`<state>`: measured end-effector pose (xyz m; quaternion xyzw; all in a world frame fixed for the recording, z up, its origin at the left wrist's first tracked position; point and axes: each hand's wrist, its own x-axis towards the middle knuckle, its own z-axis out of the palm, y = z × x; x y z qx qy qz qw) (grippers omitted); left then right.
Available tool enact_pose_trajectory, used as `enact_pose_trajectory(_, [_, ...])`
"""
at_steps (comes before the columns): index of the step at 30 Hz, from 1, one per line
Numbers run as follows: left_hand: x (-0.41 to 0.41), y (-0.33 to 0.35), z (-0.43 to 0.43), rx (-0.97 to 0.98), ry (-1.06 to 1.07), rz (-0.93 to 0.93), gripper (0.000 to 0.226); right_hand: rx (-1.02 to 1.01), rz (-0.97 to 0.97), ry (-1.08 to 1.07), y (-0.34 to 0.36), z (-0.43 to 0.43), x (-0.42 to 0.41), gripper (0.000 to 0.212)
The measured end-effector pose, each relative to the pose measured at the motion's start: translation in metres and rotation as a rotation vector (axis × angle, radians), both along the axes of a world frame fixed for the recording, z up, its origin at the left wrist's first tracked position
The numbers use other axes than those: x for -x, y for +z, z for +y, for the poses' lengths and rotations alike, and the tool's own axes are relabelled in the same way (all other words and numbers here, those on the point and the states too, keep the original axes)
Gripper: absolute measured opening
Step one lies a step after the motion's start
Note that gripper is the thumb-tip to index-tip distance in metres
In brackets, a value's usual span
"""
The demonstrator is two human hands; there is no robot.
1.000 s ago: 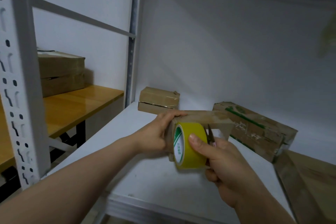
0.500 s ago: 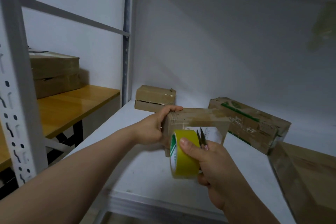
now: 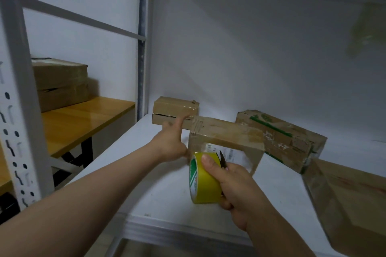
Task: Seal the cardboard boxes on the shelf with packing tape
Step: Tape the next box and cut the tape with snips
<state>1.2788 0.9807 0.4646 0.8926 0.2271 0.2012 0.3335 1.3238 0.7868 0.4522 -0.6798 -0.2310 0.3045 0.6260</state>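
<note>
The white shelf [image 3: 146,173] holds four cardboard boxes. The largest [image 3: 355,204] lies tilted at the right edge, blurred. Behind it is a battered box with green print [image 3: 282,140], and a small flat box [image 3: 175,108] sits in the back corner.

The middle box [image 3: 225,140] is mid-shelf; glossy clear tape runs across its top and a white label shows on its front. The left hand [image 3: 171,144] touches its left end, one digit raised free (the others are hidden, so I cannot tell whether they grip).

The right hand [image 3: 236,185] grips a yellow tape roll [image 3: 205,181] just before the box, with dark scissors [image 3: 222,158] poking up beside the thumb.

Left, a wooden desk [image 3: 83,119] carries stacked boxes [image 3: 60,83].
</note>
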Motion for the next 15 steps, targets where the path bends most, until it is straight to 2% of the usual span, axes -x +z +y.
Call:
enact_pose_trajectory(2, [0.003, 0.007, -0.007, 0.024, -0.026, 0.05, 0.084, -0.003, -0.038, -0.006, -0.001, 0.002, -0.002, 0.058])
enact_pose_trajectory(4, [0.005, 0.01, -0.013, 0.084, -0.051, 0.07, 0.072, 0.004, -0.082, 0.0, 0.002, 0.003, -0.001, 0.057])
enact_pose_trajectory(8, [0.006, 0.012, -0.013, 0.064, -0.059, 0.011, 0.088, -0.033, -0.151, 0.01, 0.005, 0.004, -0.003, 0.046])
enact_pose_trajectory(11, [0.008, 0.015, -0.016, 0.212, -0.098, -0.015, 0.08, -0.043, -0.19, 0.025, 0.007, 0.003, -0.004, 0.028])
enact_pose_trajectory(12, [0.009, 0.018, -0.018, 0.258, -0.094, -0.01, 0.07, -0.031, -0.208, 0.024, 0.007, 0.002, -0.005, 0.031])
enact_pose_trajectory(15, [0.01, 0.022, -0.022, 0.275, -0.103, 0.04, 0.039, 0.016, -0.346, -0.012, 0.007, 0.004, -0.011, 0.059])
